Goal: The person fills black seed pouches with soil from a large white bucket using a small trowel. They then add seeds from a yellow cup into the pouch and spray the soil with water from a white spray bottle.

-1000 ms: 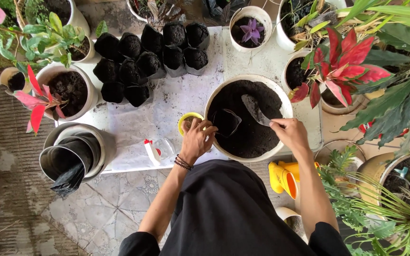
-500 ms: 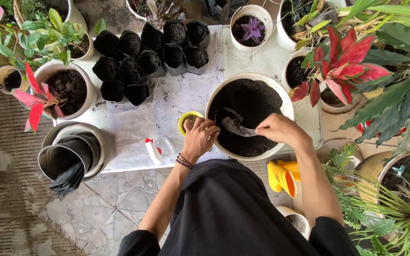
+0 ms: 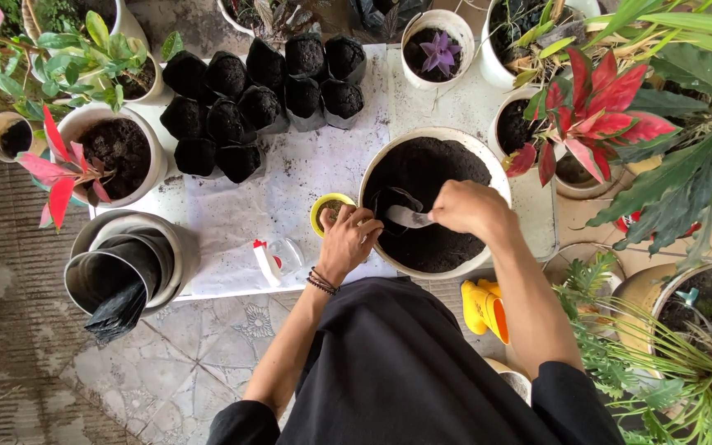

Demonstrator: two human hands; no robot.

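Head view, near to far: left hand [image 3: 348, 239] curled at the rim of the big white soil basin [image 3: 488, 169], fingers pinching the edge of a small black grow bag [image 3: 395, 203] now standing in the soil, no longer out beside the small yellow pot [image 3: 320, 210]. Right hand [image 3: 470, 210] fisted around a metal trowel [image 3: 410, 217], pulled in from mid-basin within the last second, blade now level at the bag's mouth, so filling looks under way. Farther back on the table [image 3: 290, 177], filled black grow bags [image 3: 261, 95] clustered.
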